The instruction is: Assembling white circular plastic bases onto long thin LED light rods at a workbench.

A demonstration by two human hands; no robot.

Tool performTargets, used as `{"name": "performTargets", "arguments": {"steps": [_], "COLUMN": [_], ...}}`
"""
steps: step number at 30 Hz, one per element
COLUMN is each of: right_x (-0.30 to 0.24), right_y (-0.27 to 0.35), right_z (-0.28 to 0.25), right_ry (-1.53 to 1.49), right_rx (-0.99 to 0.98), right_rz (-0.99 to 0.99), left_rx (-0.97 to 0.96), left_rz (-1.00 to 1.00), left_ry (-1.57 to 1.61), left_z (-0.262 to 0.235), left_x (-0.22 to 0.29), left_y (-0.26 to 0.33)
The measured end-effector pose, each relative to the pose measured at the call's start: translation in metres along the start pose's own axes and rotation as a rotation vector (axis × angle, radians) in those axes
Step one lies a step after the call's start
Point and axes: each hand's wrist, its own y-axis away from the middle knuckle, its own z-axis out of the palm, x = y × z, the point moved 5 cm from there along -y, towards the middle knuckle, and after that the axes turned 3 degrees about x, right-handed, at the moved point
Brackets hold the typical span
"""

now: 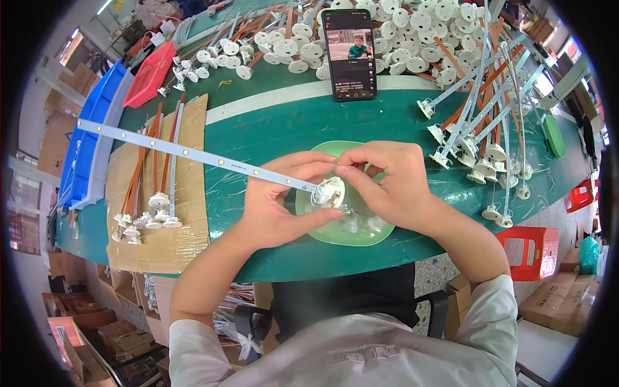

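My left hand [274, 203] is closed around the lower end of a LED strip [187, 153], a narrow pale bar with small yellow chips that slants up to the left. At that end, a white round cap [333, 191] with thin white wires sits between my thumb and fingers. My right hand [393, 184] pinches at the far side of the cap, its fingertips meeting those of my left. What they pinch is too small to make out. Beneath both hands lies a light green tray [361, 238] with small clear and white pieces in it.
A phone [351, 71] stands upright before a heap of white round caps [425, 32]. More strips with caps lean in a bunch [477, 142] at right. Several others lie on cardboard [184, 248] at left, near a blue bin [84, 161] and a red basket [149, 74].
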Motion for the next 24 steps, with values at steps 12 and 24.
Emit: {"name": "performTargets", "arguments": {"steps": [12,24], "right_x": [-0.0032,-0.006], "right_y": [0.0007,0.0028], "right_z": [-0.0012,-0.0012], "right_ry": [-0.026,0.0], "right_rx": [0.024,0.096], "right_rz": [-0.029,-0.091], "left_rx": [0.009,0.05], "left_rz": [-0.001,-0.007], "left_ry": [0.108,0.107], "left_z": [0.0013,0.0007], "left_x": [-0.0017,-0.0019], "left_y": [0.0003,0.0016]}}
